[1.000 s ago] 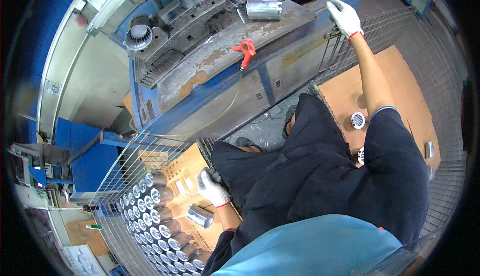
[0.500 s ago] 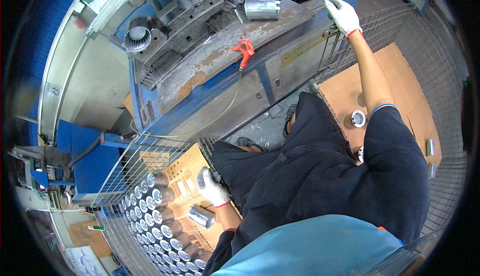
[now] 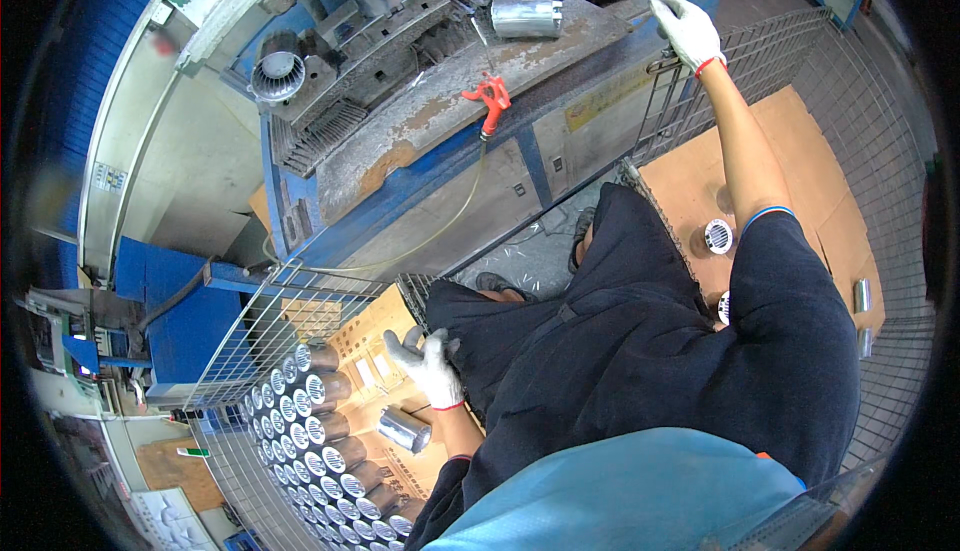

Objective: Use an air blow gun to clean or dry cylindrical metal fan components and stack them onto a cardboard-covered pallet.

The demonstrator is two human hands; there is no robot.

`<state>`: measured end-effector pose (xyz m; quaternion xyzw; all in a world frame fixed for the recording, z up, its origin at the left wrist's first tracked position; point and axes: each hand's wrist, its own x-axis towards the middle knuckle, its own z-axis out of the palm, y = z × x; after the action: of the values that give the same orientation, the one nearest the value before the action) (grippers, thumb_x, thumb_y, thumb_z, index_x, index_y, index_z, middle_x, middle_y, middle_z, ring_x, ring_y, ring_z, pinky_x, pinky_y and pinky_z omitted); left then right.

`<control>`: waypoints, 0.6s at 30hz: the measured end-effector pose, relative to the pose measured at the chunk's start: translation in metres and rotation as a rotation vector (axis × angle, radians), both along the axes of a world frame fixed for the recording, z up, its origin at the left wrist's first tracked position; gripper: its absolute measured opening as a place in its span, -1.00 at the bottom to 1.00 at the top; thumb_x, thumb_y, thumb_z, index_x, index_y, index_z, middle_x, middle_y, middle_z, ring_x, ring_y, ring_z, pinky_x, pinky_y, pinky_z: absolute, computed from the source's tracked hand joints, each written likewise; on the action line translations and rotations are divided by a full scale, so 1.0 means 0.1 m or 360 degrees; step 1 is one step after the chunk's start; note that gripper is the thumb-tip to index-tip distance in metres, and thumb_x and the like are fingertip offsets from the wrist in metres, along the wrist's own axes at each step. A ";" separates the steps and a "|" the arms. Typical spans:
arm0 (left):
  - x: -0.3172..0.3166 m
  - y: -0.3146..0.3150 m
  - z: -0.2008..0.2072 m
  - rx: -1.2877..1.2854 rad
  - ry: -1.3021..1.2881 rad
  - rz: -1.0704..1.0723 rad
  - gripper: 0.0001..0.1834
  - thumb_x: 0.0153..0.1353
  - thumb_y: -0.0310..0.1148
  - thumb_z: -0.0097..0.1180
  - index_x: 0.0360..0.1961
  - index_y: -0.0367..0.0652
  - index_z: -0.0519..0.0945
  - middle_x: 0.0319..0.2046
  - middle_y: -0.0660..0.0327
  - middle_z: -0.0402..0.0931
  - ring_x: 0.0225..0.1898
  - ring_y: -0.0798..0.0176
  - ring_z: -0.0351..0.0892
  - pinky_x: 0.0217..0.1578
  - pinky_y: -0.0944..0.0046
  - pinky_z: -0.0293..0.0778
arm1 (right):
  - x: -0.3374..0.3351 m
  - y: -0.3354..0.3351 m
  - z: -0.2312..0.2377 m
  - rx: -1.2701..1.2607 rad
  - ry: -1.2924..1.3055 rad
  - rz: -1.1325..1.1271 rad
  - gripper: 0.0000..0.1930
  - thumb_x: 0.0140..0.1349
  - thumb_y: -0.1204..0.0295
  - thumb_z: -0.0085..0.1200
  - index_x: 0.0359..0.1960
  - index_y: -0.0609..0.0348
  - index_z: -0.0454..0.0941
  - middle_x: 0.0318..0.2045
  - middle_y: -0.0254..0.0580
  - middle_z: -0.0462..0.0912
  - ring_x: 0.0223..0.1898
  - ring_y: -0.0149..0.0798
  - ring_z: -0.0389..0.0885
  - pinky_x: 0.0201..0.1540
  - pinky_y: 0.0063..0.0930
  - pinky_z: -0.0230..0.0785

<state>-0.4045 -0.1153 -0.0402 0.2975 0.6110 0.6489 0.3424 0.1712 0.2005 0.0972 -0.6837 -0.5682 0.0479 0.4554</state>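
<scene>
Right arm is stretching straight out, bare forearm up and away from the body. The gloved right hand (image 3: 688,29) is resting on the top corner of a wire basket (image 3: 850,81) beside the workbench (image 3: 450,116); fingers are curling over the wire, holding onto nothing else.

Left arm is hanging low, bent at the elbow, close against the dark trouser leg. The gloved left hand (image 3: 428,363) is hovering over the cardboard sheet (image 3: 365,371) inside a second wire basket (image 3: 255,326). Fingers are spreading loosely, half open, gripping nothing.

A shiny metal cylinder (image 3: 404,429) is lying on its side on the cardboard just below the left hand, near it; whether it is touching the wrist I cannot tell. Its long axis is running diagonally, one end pointing toward the lower right, the other toward the upper left.

Rows of ribbed cylinders (image 3: 310,421) are packing the left side of that basket, their ends facing up.

Another metal cylinder (image 3: 527,15) is lying on its side on the workbench, well apart from the right hand, long axis running left to right. A red-handled tool (image 3: 488,103) is hanging at the bench's front edge.

A ribbed round part (image 3: 717,236) is sitting on cardboard in the right-hand basket, beside the right upper arm.
</scene>
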 end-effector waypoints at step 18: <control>-0.08 0.06 -0.08 -0.0074 -0.0163 0.0114 -0.56 0.50 -0.12 0.18 0.16 -0.27 0.60 -0.34 0.13 0.63 -0.46 0.27 0.65 -0.46 0.32 0.63 | 0.02 0.00 -0.02 0.0012 0.0091 0.0046 -0.55 0.48 0.04 0.13 0.06 0.20 0.70 -0.37 -0.20 0.74 -0.40 -0.37 0.63 -0.25 -0.39 0.48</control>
<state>-0.4128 -0.1090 -0.0484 0.2337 0.6178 0.6607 0.3566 0.1735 0.2009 0.0952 -0.6719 -0.5650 0.0719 0.4734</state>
